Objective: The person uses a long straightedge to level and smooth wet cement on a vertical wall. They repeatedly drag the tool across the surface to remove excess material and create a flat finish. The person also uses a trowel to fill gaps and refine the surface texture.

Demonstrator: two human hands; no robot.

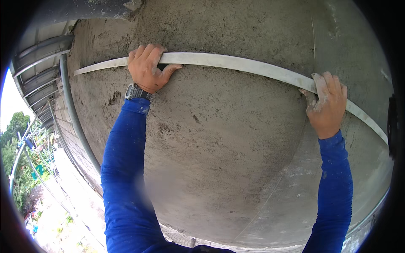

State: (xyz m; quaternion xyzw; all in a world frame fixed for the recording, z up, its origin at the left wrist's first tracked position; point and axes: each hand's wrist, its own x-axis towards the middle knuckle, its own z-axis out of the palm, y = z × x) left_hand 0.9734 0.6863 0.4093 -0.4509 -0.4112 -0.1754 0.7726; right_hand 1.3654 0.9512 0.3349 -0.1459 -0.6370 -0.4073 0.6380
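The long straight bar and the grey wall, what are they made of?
The long bar looks like pale, smooth metal, perhaps aluminium, given its thin, even edges. The wall looks like wet cement plaster: grey, grainy and rough. Both hands, left and right, hold the bar.

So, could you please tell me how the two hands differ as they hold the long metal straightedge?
The left hand wears a wristwatch; the right hand has a bare wrist. The left looks fairly clean, the right smeared with grey plaster. Both grip the straightedge against the wet plastered wall and have blue sleeves.
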